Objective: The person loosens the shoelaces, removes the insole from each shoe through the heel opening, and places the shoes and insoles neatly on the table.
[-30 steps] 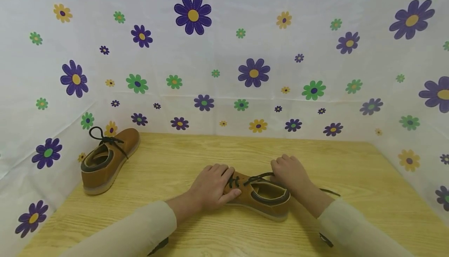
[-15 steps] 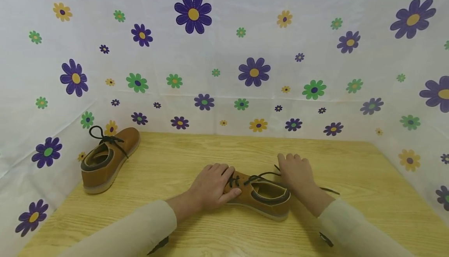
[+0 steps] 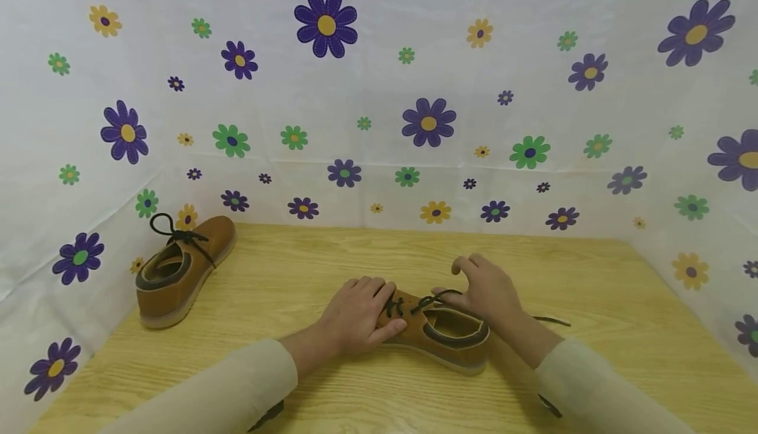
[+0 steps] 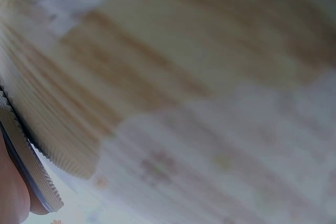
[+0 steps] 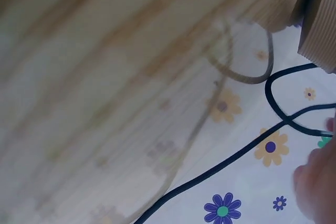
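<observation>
In the head view, a brown lace-up shoe [image 3: 414, 329] lies on the wooden table, its toe to the left under my left hand [image 3: 355, 315]. That hand grips the front of it, fingers over the far side and thumb on the near side. Over the shoe's heel end is my right hand [image 3: 488, 292], with thumb and forefinger spread apart around the black shoelace [image 3: 438, 298]. The thumb lies by the lace; whether they touch is unclear. In the right wrist view, the lace [image 5: 226, 163] crosses itself in a loop beside blurred fingertips [image 5: 315, 182].
A second brown shoe [image 3: 177, 283], its black lace tied, stands at the table's left edge. A lace end [image 3: 553, 320] trails on the table [image 3: 331, 256] right of the right wrist. White flowered cloth [image 3: 367, 92] encloses the back and sides.
My right hand went from a closed fist by the lace to thumb and forefinger spread, shifting slightly left toward the laces. The left hand and both shoes have stayed put.
</observation>
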Tool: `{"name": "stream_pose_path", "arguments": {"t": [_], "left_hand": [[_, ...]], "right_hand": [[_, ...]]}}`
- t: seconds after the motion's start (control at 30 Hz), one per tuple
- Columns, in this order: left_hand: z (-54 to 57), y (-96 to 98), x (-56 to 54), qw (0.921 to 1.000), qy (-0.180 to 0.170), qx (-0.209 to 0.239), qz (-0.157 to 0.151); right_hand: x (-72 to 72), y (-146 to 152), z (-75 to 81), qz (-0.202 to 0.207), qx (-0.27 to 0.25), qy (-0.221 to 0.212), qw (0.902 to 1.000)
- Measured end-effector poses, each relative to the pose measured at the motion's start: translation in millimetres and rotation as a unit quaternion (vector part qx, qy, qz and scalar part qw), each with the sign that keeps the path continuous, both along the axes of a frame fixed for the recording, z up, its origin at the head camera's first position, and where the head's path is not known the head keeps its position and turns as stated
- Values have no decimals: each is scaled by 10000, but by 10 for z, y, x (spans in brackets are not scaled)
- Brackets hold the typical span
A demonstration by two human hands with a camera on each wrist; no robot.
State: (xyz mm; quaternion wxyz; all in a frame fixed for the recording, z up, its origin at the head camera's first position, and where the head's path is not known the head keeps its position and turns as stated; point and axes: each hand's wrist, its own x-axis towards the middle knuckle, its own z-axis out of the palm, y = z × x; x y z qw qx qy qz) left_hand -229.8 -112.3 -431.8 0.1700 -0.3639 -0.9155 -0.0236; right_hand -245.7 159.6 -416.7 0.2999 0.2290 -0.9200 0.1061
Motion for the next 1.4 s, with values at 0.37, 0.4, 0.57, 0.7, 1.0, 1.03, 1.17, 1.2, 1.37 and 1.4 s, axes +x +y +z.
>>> {"name": "stream_pose_path", "arguments": {"t": [0.37,0.4,0.57,0.7,1.0,1.03,1.17,1.2,1.37,1.4], "left_hand": [[-12,6,-10,10000,81,26,1],[-16,6,-12,10000,93,27,-3],[-55,-9,-9,10000,52,14,20],[-52,-7,-4,10000,39,25,20],[-30,-9,-6,10000,33,-6,30],[-27,-8,-4,10000,30,-10,32],[-22,-7,-3,10000,62,28,-2],[-20,-9,-5,10000,60,25,-5],[-28,-12,-15,10000,29,70,-32],[-28,-13,-17,10000,27,81,-39]], "right_hand": [[-30,6,5,1317,-769,-279,9879],[-29,3,14,1355,-807,-472,9864],[-21,0,26,1504,-699,-546,9846],[-7,26,52,1619,-652,-212,9844],[39,28,317,1798,-415,-460,9818],[58,17,364,1825,-354,-541,9811],[152,-57,574,2009,-22,-902,9755],[178,-79,626,2085,45,-1028,9726],[312,-196,846,2409,340,-2078,9474],[338,-218,877,2427,417,-2320,9410]]}}
